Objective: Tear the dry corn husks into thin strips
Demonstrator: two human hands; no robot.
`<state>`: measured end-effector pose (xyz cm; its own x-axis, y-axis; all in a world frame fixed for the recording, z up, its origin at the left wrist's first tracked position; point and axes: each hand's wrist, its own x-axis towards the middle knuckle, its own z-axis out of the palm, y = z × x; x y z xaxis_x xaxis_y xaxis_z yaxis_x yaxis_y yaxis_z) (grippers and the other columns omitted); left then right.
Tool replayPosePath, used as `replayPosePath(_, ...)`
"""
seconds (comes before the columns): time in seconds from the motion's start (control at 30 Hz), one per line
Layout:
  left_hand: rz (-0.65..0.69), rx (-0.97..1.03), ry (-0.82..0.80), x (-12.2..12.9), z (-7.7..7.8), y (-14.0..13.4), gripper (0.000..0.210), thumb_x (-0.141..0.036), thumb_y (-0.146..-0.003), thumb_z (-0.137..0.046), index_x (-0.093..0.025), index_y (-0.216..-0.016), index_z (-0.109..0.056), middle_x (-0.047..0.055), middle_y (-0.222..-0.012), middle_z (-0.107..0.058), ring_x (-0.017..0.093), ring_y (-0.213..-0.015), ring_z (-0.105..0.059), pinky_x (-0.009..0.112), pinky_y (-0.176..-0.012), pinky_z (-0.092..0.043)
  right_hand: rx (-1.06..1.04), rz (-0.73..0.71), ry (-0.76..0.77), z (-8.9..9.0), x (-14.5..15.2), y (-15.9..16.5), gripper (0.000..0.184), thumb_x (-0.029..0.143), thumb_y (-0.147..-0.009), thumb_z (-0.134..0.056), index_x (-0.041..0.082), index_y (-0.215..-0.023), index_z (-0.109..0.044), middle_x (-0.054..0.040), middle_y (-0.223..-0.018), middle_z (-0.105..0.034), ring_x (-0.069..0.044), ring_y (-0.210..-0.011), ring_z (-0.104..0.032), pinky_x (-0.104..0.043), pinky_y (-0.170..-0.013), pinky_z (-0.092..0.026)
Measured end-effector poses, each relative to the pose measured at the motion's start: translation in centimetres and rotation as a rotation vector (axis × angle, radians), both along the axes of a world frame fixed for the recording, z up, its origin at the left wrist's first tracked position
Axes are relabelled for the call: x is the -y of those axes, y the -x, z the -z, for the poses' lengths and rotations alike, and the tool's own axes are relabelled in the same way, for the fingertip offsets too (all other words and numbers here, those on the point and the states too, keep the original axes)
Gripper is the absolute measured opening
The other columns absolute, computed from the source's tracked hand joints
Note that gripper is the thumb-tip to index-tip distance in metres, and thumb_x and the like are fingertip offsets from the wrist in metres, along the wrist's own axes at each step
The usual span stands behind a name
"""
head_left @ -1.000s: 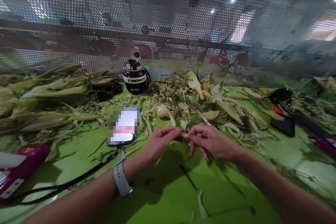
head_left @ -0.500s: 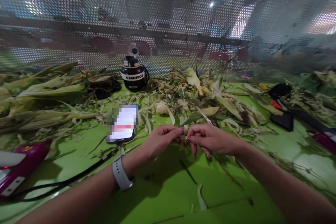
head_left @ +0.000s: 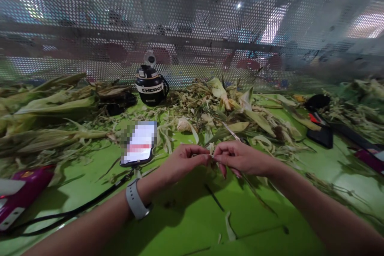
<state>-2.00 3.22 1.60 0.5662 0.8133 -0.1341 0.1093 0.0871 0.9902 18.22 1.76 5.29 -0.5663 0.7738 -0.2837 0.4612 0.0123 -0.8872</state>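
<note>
**Green table (head_left: 168, 234) strewn with leafy husks (head_left: 57, 106), a small pale piece (head_left: 213, 156) pinched above it**

The whole background is filled by a perforated metal screen (head_left: 186, 24), with lights seen above and through it. In front of it, the table is covered at the left by the long, yellow-green husks and at the centre by a tangled pile of scraps (head_left: 192, 102).

Between the table's near edge and that pile, two bare hands are brought together. The left hand (head_left: 184, 164) is held narrow, thumb against fingers; the right hand (head_left: 240, 158) is curled, its thumb and forefinger closed. The small pale piece is gripped where their fingertips meet, and is mostly hidden by them.

A purple-and-white object (head_left: 28, 188) is cut off by the left edge. A rounded black bottle (head_left: 150, 97) marked "ENERGY" is stood near the screen. A lit phone (head_left: 140, 144), partly pixelated, is laid left of the hands, with a black strap (head_left: 99, 197) beside it. A pale watch band (head_left: 136, 199) is worn on the left wrist. Below the hands, a thin dark sliver (head_left: 214, 198) is seen.
</note>
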Motion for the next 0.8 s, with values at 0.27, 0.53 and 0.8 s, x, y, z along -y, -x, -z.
replayPosePath(0.27, -0.011, -0.045, -0.103, -0.3, 0.3, -0.2, 0.024, -0.037, -0.076, -0.060, -0.017, -0.086, -0.069, 0.003, -0.080, -0.069, 0.015, -0.072, -0.058, 0.028, -0.069, -0.045, 0.048, 0.094, -0.037, 0.5, -0.2, 0.2, 0.021, 0.036, -0.088, -0.051, 0.016, -0.081, -0.054, 0.0034, -0.060, -0.056, -0.005, -0.042, -0.043, -0.017, -0.039, -0.035)
replayPosePath(0.53, 0.001, -0.046, -0.150, -0.1, -0.3, -0.3, 0.023, -0.034, -0.078, -0.059, -0.016, -0.088, -0.068, 0.003, -0.079, -0.067, 0.014, -0.071, -0.056, 0.027, -0.070, -0.044, -0.031, 0.314, -0.153, 0.3, -0.3, 0.5, 0.023, 0.032, -0.079, -0.064, 0.015, -0.092, -0.056, 0.0007, -0.072, -0.055, -0.010, -0.063, -0.050, -0.022, -0.055, -0.039)
replayPosePath(0.8, -0.018, -0.078, -0.198, 0.0, 0.1, -0.4, 0.025, -0.033, -0.078, -0.058, -0.013, -0.088, -0.068, 0.005, -0.078, -0.068, 0.015, -0.070, -0.058, 0.029, -0.069, -0.045, 0.022, 0.318, -0.651, 1.8, -0.2, 1.0, 0.009, 0.026, -0.082, -0.062, 0.018, -0.079, -0.060, -0.0023, -0.078, -0.058, -0.015, -0.075, -0.054, -0.029, -0.070, -0.045)
